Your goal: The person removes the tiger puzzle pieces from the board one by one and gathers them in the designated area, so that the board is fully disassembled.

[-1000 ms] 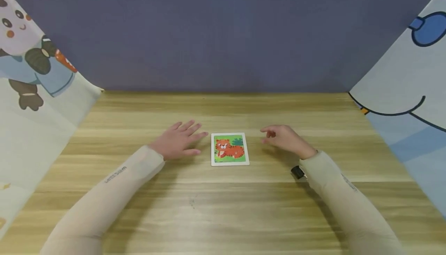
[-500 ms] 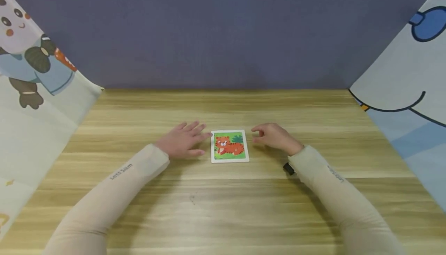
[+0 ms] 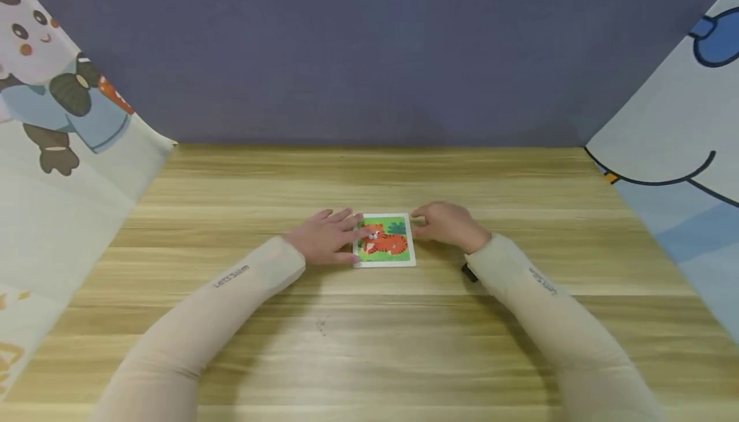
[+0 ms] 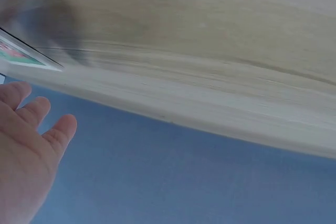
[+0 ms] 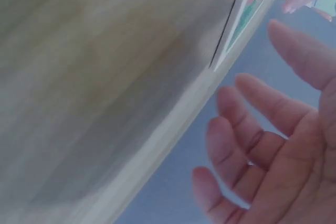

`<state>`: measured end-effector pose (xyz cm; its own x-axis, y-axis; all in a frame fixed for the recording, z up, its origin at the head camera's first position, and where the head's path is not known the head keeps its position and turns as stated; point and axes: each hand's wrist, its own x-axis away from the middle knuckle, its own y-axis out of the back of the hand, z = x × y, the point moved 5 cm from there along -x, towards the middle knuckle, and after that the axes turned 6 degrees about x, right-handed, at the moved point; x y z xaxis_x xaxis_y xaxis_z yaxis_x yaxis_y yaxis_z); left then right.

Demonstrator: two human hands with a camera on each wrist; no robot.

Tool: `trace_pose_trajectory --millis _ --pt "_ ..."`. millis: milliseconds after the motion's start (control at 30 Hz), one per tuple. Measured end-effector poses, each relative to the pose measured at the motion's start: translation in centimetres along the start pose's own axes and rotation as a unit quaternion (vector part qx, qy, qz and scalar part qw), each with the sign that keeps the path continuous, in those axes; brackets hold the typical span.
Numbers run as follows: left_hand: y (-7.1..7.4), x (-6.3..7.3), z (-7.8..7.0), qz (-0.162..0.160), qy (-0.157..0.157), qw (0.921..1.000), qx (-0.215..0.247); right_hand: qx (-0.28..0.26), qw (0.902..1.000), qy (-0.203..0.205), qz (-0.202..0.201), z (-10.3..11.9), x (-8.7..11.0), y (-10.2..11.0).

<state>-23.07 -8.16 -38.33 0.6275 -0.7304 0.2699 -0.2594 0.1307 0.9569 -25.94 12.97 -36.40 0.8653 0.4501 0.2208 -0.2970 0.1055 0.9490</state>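
A square picture card (image 3: 389,249), white-bordered with an orange tiger on green, lies flat on the wooden table. My left hand (image 3: 326,239) reaches in from the left, palm down with fingers spread, and its fingertips overlap the card's left part. At the card's upper right edge is my right hand (image 3: 449,224), thumb and fingers loosely bent. The right wrist view shows the right hand's fingers (image 5: 278,98) apart, with nothing between them, near the card's edge (image 5: 226,43). In the left wrist view the card's corner (image 4: 31,56) shows beyond the left fingertips.
The wooden table (image 3: 369,345) ends at a dark blue-grey backdrop (image 3: 369,50). Cartoon-printed cloths hang at the left (image 3: 75,217) and right (image 3: 658,127). A small black object (image 3: 470,272) shows beneath the right cuff.
Both hands have moved inward toward the card. The left fingertips now overlap its left part, and the right hand has come from a gap away to its right edge.
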Motion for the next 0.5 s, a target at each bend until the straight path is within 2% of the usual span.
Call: trace_pose_trajectory --millis 133,267,500 --pt "-0.2 -0.4 -0.4 0.015 -0.005 0.9998 -0.012 0.004 0.9995 -0.023 0.022 0.4 -0.2 -0.1" --pt "-0.4 -0.5 -0.5 0.031 -0.004 0.9995 -0.003 -0.025 0.9978 -0.041 0.045 0.6 -0.8 -0.4" --pt "0.1 -0.4 0.2 0.016 0.017 0.9997 -0.005 -0.054 0.9945 -0.050 0.074 0.9 -1.8 -0.8"
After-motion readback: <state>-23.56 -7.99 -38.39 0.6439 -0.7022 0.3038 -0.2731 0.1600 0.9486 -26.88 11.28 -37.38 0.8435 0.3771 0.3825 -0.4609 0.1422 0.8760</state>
